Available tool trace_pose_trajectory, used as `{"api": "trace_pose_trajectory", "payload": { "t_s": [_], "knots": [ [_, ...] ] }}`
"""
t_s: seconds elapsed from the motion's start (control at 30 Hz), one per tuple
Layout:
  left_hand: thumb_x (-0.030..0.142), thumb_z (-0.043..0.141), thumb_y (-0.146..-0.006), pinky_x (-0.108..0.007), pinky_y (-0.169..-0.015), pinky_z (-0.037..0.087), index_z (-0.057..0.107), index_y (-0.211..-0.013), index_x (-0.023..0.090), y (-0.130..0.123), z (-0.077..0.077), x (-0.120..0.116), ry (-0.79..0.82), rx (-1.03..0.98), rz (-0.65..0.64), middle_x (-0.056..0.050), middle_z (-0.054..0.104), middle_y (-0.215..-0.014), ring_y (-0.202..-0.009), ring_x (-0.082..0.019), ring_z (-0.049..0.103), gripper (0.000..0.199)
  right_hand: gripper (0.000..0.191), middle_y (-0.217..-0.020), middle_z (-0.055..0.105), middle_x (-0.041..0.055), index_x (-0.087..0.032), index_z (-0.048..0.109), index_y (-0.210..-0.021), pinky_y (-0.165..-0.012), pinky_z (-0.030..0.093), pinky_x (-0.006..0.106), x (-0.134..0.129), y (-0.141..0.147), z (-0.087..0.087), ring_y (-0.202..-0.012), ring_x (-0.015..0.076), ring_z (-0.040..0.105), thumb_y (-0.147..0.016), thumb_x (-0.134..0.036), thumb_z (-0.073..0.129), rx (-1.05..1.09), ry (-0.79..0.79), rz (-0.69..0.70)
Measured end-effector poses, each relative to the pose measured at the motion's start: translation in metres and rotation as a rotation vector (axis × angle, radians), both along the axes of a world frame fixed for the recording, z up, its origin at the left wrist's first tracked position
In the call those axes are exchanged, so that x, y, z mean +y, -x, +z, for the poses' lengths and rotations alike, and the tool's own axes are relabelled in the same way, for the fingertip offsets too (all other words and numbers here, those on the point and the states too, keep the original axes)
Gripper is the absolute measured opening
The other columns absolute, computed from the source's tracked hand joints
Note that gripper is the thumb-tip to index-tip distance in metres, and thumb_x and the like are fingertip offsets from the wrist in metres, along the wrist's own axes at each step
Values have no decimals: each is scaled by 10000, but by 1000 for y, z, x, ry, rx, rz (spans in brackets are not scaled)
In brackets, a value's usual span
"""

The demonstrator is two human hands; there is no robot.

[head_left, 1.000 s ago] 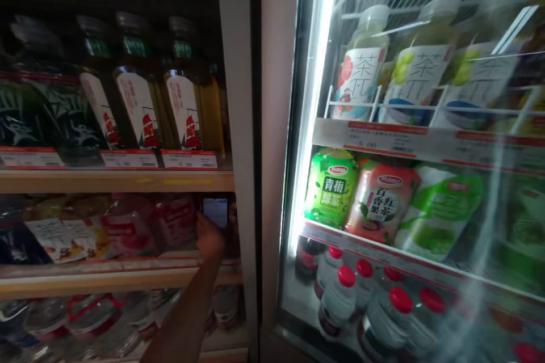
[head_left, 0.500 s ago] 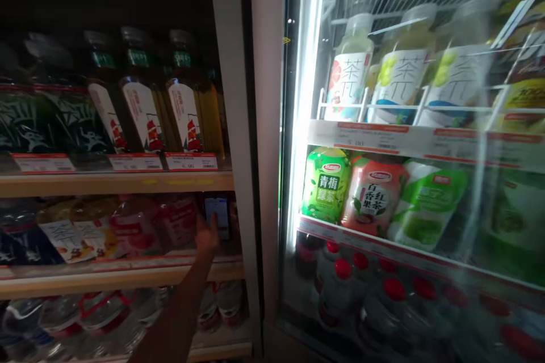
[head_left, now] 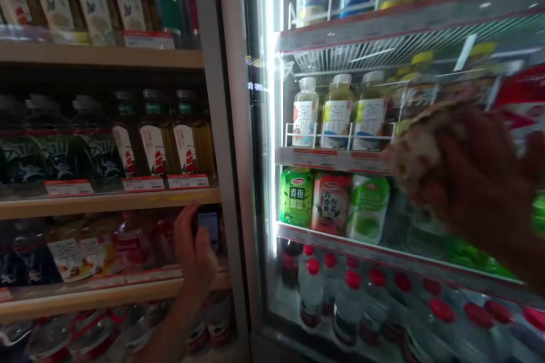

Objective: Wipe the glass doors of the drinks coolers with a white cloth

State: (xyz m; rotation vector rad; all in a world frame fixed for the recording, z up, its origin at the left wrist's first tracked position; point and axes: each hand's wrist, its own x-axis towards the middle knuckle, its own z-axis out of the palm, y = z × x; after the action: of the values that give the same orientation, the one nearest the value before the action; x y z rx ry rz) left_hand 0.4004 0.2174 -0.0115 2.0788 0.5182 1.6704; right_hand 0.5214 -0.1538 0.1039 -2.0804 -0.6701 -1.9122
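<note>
At the left shelf, my left hand [head_left: 193,252] is closed around the left edge of a phone [head_left: 208,228] with a lit screen. Its fingers curl at the phone's left side and the thumb lies over the lower front. Pink-labelled bottles [head_left: 134,244] stand just left of this hand. My right hand [head_left: 481,187], blurred by motion, is raised at the right before the lit cooler. A crumpled, beige patterned cloth-like thing [head_left: 419,150] is in its grasp. Behind it are cooler shelves with drinks, partly hidden by the hand.
A grey upright post [head_left: 227,142] divides the wooden shelves [head_left: 128,204] from the cooler. Green and red tea cartons [head_left: 332,204] stand on a cooler shelf below small tea bottles [head_left: 336,113]. Several red-capped bottles [head_left: 311,295] fill the bottom. Wire rails front the upper cooler shelves.
The view has tilted up and shifted to the right, showing more upper shelves. My right hand has come into view at the right with the crumpled thing. My left hand stays at the phone.
</note>
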Motion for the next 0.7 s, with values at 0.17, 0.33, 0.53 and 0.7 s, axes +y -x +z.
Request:
{"api": "trace_pose_trajectory", "payload": {
  "t_s": [0.17, 0.33, 0.53, 0.7],
  "knots": [
    [263, 371, -870, -378, -1021, 392, 303, -1320, 254, -7, 93, -178, -625, -251, -644, -61, 403, -1372, -1270, -190, 381, 456, 599, -1469, 271, 78, -239, 195, -1425, -1092, 75, 549, 14, 21, 14, -1359, 273, 206, -875, -340, 409, -65, 237, 17],
    [302, 339, -891, -452, -1076, 284, 197, -1393, 170, -80, 133, -262, -553, -344, -506, -141, 352, -1414, -1343, -219, 255, 538, 640, -1488, 227, 52, -279, 120, -1435, -1102, 92, 499, -35, 17, 28, -1362, 236, 206, -875, -350, 420, -114, 212, -20],
    [318, 410, -852, -423, -1104, 215, 296, -1362, 107, -111, 132, -285, -975, -358, -341, -134, 450, -1351, -1351, -223, 235, 563, 573, -1484, 239, 61, -279, 187, -1424, -1091, 115, 496, -135, 3, 34, -1355, 246, 226, -889, -352, 376, -120, 21, -128],
    [356, 336, -889, -446, -1100, 187, 312, -1360, 138, -105, 169, -222, -843, -350, -196, -126, 436, -1365, -1346, -226, 244, 520, 575, -1483, 243, 51, -278, 175, -1427, -1096, 124, 484, -142, -1, 26, -1363, 236, 204, -888, -332, 369, -122, 35, -128]
  ]
}}
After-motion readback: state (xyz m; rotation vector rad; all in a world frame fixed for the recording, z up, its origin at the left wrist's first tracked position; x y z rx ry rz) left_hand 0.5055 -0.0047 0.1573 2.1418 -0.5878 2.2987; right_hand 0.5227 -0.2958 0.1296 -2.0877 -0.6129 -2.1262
